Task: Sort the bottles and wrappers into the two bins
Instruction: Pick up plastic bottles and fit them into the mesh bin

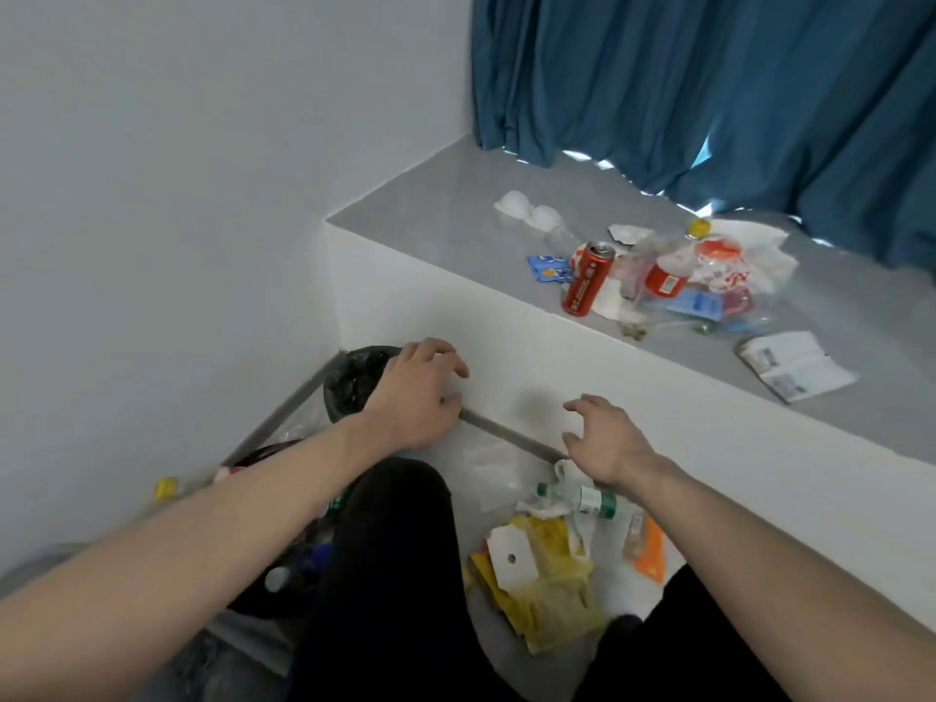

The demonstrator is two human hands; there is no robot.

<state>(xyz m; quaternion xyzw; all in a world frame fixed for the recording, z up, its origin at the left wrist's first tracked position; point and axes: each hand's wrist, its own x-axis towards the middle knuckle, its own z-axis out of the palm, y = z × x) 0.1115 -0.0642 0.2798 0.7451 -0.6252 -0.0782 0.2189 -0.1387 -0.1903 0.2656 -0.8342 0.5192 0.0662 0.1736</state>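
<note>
My left hand [418, 392] hovers with loosely curled fingers, holding nothing, just in front of a black-lined bin [354, 377] in the corner. My right hand [602, 438] hangs open and holds nothing above a clear bottle with a green cap [582, 498] on the floor. A second black bin [288, 575] by my left knee holds bottles. On the raised ledge [430, 205] lies a heap of litter: a red can [587, 278], a clear bottle with a yellow cap [673, 255], crumpled wrappers [729, 266] and a blue wrapper [547, 268].
A yellow plastic bag [552, 590] with a white tag and an orange wrapper [651, 552] lie on the floor between my knees. A printed white packet [795, 364] sits on the ledge at right. Blue curtains [709, 83] hang behind the ledge. White walls close off the left side.
</note>
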